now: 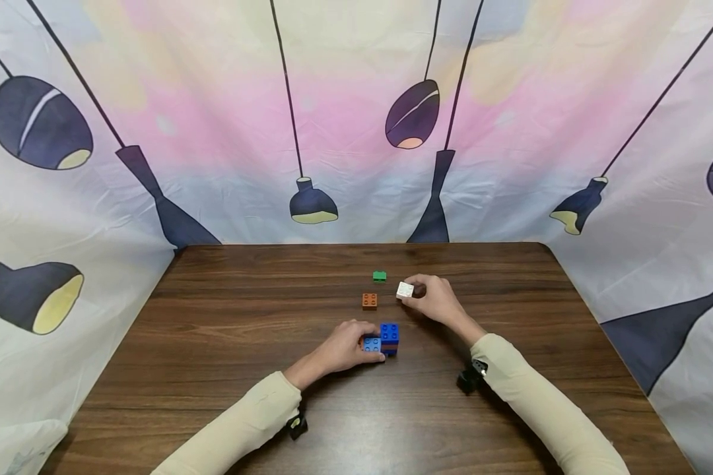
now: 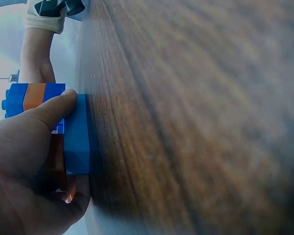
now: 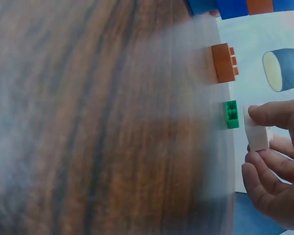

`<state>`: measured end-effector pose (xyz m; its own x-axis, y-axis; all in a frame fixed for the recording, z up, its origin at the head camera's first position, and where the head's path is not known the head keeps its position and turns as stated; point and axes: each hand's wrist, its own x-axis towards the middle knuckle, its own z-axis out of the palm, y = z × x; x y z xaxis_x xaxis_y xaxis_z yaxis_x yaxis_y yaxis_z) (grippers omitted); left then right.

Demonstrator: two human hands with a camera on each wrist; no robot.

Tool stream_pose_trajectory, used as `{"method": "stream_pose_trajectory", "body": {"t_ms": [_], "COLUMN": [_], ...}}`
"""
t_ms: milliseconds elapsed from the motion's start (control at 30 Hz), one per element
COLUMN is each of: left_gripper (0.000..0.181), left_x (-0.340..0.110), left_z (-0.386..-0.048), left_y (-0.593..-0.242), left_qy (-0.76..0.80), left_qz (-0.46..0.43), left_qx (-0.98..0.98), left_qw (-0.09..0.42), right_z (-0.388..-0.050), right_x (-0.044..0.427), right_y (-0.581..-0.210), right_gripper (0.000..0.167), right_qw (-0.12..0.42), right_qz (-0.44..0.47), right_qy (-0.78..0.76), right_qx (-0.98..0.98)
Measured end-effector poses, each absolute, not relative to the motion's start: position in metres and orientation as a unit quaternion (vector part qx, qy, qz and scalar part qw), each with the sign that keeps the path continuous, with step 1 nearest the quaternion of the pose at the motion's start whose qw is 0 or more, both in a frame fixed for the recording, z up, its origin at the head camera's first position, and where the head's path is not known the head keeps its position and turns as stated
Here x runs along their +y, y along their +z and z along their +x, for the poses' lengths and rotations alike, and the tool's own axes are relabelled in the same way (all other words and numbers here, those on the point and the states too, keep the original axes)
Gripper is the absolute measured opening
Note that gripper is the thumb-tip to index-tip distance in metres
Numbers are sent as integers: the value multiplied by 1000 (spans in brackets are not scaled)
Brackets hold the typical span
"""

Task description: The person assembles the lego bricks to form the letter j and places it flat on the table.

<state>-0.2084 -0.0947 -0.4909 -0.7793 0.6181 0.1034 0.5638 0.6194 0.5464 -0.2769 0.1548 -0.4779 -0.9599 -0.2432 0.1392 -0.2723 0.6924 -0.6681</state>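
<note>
My left hand (image 1: 344,348) grips a built-up group of toy building bricks on the table. Its thumb and fingers lie around a light blue brick (image 1: 372,345), with an orange brick (image 2: 56,166) against it, partly hidden by the hand. On the right of the group rises a dark blue stack (image 1: 389,334) with an orange layer (image 2: 34,95) in it. Farther back, my right hand (image 1: 438,300) pinches a white brick (image 3: 256,133) between thumb and fingers, and the right wrist view shows it raised off the tabletop.
A loose orange brick (image 1: 370,301) lies just behind the built group, left of the white brick. Behind it sits a small green brick (image 1: 379,276). The dark wooden table (image 1: 243,297) ends at a hanging cloth (image 1: 356,132) printed with lamps.
</note>
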Motion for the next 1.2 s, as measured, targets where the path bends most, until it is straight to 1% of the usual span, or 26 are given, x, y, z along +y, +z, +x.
{"method": "stream_pose_trajectory", "body": {"t_ms": [167, 500, 1200], "left_gripper": [35, 35, 35], "left_x": [-95, -95, -96], "left_z": [-209, -209, -208], "left_y": [-490, -490, -491], "left_qy": [286, 287, 293], "left_qz": [329, 333, 337], "left_qx": [899, 897, 894], "left_qw": [47, 37, 39], "right_z": [-273, -261, -240], "right_x": [153, 150, 146], "right_y": [-473, -458, -443], "right_gripper": [35, 38, 39], "right_qw": [23, 43, 55], "right_qz": [148, 188, 236], "right_qy": [368, 367, 364], "right_qx": [-918, -910, -900]}}
